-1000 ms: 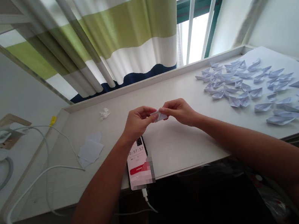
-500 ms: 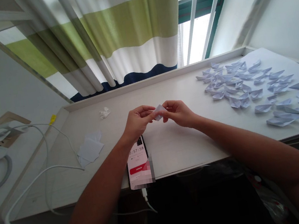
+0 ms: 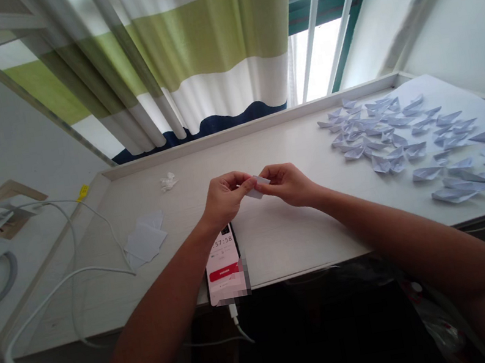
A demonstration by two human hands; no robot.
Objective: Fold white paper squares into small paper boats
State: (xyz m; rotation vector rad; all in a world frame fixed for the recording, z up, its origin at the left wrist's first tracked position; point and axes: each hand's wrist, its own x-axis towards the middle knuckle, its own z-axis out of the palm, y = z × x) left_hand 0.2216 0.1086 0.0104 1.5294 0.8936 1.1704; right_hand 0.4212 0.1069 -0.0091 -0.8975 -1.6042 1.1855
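Between my two hands is a small folded piece of white paper (image 3: 254,194), held above the middle of the desk. My left hand (image 3: 225,198) pinches its left side between thumb and fingers. On the right side, the thumb and fingers of my right hand (image 3: 287,183) are closed on the same paper. The fingertips cover much of it, so its exact folds cannot be made out. Many folded paper boats (image 3: 382,127) lie in a spread on the right part of the desk. To the left of my hands rest several flat paper sheets (image 3: 144,240).
A phone (image 3: 224,271) with a timer on its screen lies under my left wrist, a charging cable (image 3: 233,312) plugged into it. Crumpled white paper (image 3: 169,182) sits at the back left. White cables (image 3: 62,283) run from the wall socket (image 3: 18,205) across the desk's left side.
The folded paper has turned between my fingers; its upper point no longer stands up, and its lower part now shows below my thumbs. Both hands stay in nearly the same place.
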